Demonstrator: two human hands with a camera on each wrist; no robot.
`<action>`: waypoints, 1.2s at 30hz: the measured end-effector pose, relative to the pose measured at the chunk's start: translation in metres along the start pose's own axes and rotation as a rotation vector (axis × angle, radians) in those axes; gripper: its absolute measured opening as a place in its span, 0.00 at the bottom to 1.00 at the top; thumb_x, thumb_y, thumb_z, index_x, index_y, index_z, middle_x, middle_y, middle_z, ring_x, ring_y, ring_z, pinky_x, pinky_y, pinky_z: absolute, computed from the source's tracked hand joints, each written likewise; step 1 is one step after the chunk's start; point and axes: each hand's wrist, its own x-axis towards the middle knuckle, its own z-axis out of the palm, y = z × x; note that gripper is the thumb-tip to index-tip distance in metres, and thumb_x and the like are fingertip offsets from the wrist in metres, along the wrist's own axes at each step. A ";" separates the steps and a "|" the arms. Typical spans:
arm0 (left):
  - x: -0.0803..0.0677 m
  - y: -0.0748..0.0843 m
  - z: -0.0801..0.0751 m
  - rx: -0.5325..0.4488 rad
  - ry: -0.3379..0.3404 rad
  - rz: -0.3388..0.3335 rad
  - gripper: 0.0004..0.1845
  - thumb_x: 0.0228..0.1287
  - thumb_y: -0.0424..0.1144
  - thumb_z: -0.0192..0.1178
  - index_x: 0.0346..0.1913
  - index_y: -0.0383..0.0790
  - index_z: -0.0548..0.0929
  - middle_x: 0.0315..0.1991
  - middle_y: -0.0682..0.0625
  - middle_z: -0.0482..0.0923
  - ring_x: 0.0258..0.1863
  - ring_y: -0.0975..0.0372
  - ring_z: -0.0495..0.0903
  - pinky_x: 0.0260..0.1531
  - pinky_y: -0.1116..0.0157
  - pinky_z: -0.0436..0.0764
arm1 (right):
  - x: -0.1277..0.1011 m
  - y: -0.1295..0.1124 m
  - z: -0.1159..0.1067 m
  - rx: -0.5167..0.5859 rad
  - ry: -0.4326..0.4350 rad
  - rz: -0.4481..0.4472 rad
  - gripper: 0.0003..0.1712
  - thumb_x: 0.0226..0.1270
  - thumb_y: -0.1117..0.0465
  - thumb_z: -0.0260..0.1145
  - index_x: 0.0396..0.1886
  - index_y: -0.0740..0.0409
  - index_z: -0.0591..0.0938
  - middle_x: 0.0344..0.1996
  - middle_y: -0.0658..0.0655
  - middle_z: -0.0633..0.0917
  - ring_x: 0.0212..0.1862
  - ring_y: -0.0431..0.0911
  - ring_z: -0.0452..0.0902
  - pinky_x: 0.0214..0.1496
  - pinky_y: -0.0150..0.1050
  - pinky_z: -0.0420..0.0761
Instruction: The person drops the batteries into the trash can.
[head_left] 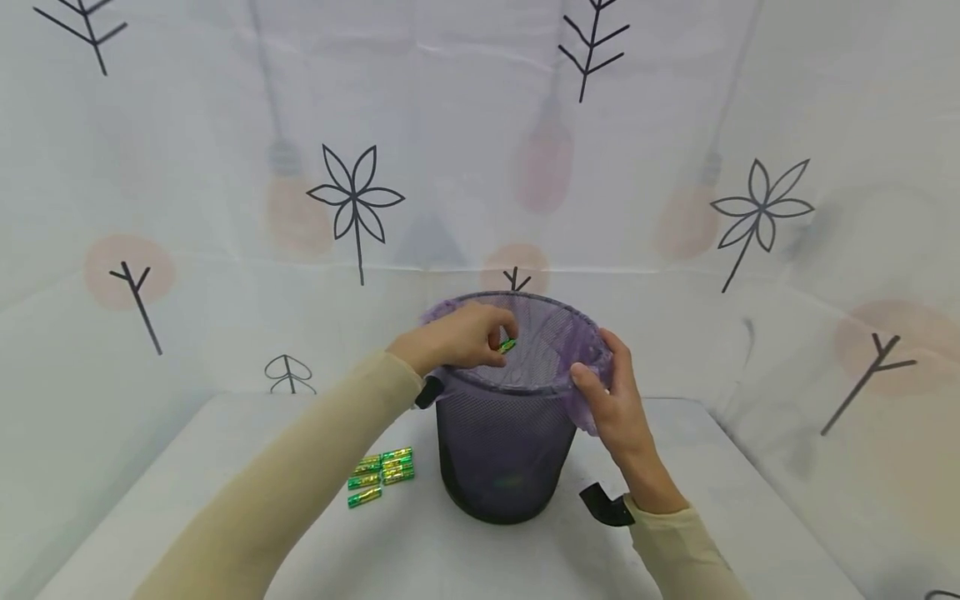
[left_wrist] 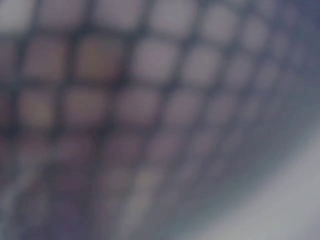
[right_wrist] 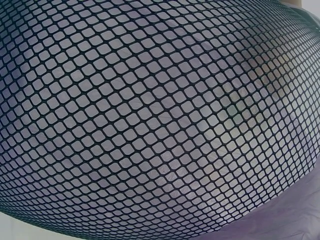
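White patterned cloth is backing a white counter [head_left: 465, 558] where a black mesh bin with a purple plastic liner [head_left: 502, 450] is standing. Over its mouth, the left hand [head_left: 457, 337] is pinching a green battery [head_left: 507, 345]; the right hand [head_left: 611, 400] is gripping the liner's rim. More green batteries [head_left: 378, 475] are lying left of the bin.
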 end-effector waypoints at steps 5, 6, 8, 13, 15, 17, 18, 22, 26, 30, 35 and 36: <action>-0.001 0.000 -0.002 0.026 0.024 0.028 0.17 0.63 0.40 0.64 0.53 0.43 0.78 0.34 0.52 0.78 0.33 0.62 0.77 0.38 0.65 0.76 | 0.001 0.000 0.000 0.003 0.005 -0.007 0.40 0.67 0.54 0.59 0.74 0.48 0.52 0.70 0.59 0.56 0.69 0.55 0.54 0.68 0.60 0.49; -0.001 0.000 -0.003 0.032 0.037 0.036 0.16 0.63 0.40 0.64 0.53 0.44 0.78 0.34 0.53 0.78 0.34 0.62 0.77 0.38 0.65 0.76 | 0.001 -0.001 0.001 0.008 0.004 -0.008 0.40 0.67 0.54 0.59 0.74 0.48 0.52 0.70 0.58 0.56 0.69 0.54 0.54 0.69 0.59 0.49; -0.002 0.000 -0.004 0.041 0.059 0.046 0.15 0.63 0.40 0.64 0.52 0.44 0.79 0.34 0.53 0.78 0.34 0.63 0.77 0.38 0.65 0.76 | 0.002 -0.001 0.001 0.019 0.001 -0.013 0.41 0.67 0.55 0.59 0.74 0.49 0.51 0.70 0.58 0.56 0.69 0.54 0.53 0.69 0.58 0.49; -0.003 0.001 -0.005 0.073 0.111 0.076 0.14 0.64 0.42 0.62 0.50 0.43 0.79 0.33 0.54 0.78 0.32 0.64 0.77 0.38 0.66 0.76 | 0.001 -0.002 0.001 0.022 0.000 -0.014 0.41 0.66 0.55 0.59 0.74 0.50 0.51 0.70 0.59 0.56 0.69 0.54 0.52 0.69 0.60 0.48; -0.006 0.001 -0.006 0.091 0.140 0.092 0.13 0.65 0.43 0.62 0.50 0.43 0.80 0.32 0.55 0.78 0.32 0.65 0.76 0.38 0.66 0.76 | 0.001 -0.002 0.001 0.024 0.001 -0.011 0.41 0.67 0.55 0.59 0.74 0.50 0.51 0.70 0.59 0.56 0.69 0.54 0.53 0.69 0.60 0.48; -0.009 0.002 -0.008 0.107 0.179 0.116 0.12 0.65 0.43 0.62 0.49 0.43 0.81 0.31 0.55 0.78 0.32 0.64 0.76 0.38 0.65 0.76 | 0.001 -0.002 0.001 0.032 -0.002 -0.009 0.41 0.67 0.55 0.59 0.74 0.50 0.51 0.69 0.59 0.57 0.68 0.54 0.54 0.69 0.60 0.49; -0.012 0.001 -0.009 0.113 0.204 0.130 0.12 0.65 0.42 0.62 0.48 0.43 0.81 0.31 0.55 0.78 0.31 0.64 0.76 0.38 0.65 0.76 | 0.001 -0.002 0.001 0.034 -0.004 -0.009 0.41 0.67 0.56 0.59 0.74 0.51 0.51 0.69 0.59 0.57 0.68 0.54 0.54 0.68 0.60 0.49; -0.025 -0.003 -0.014 0.076 0.308 0.191 0.09 0.64 0.41 0.63 0.43 0.42 0.81 0.29 0.55 0.78 0.30 0.64 0.75 0.36 0.66 0.75 | 0.002 -0.002 0.001 0.036 -0.008 -0.009 0.41 0.67 0.56 0.59 0.74 0.52 0.50 0.69 0.59 0.57 0.69 0.55 0.53 0.68 0.60 0.49; -0.041 -0.009 -0.018 -0.006 0.401 0.252 0.08 0.62 0.38 0.64 0.42 0.40 0.81 0.29 0.54 0.76 0.28 0.64 0.74 0.33 0.65 0.76 | 0.001 -0.001 0.001 0.024 -0.008 -0.006 0.41 0.67 0.55 0.59 0.74 0.50 0.50 0.70 0.59 0.56 0.70 0.55 0.52 0.68 0.62 0.47; -0.058 -0.014 -0.018 -0.007 0.498 0.300 0.09 0.60 0.36 0.65 0.42 0.38 0.81 0.31 0.52 0.76 0.31 0.63 0.74 0.34 0.65 0.76 | 0.000 0.000 0.002 0.014 -0.009 -0.008 0.41 0.67 0.55 0.59 0.74 0.49 0.50 0.70 0.59 0.55 0.70 0.56 0.51 0.68 0.63 0.47; -0.079 -0.023 -0.015 -0.005 0.587 0.336 0.08 0.59 0.34 0.65 0.40 0.38 0.81 0.34 0.50 0.77 0.33 0.62 0.73 0.35 0.63 0.76 | 0.000 0.000 0.002 0.008 -0.008 -0.007 0.41 0.67 0.55 0.59 0.74 0.48 0.50 0.71 0.59 0.55 0.70 0.57 0.51 0.68 0.63 0.47; -0.083 -0.026 -0.013 -0.012 0.588 0.330 0.08 0.59 0.34 0.65 0.40 0.38 0.81 0.34 0.49 0.77 0.33 0.62 0.73 0.35 0.63 0.76 | 0.000 0.000 0.002 0.007 -0.007 -0.006 0.41 0.67 0.55 0.59 0.74 0.48 0.50 0.71 0.59 0.55 0.70 0.57 0.51 0.68 0.64 0.47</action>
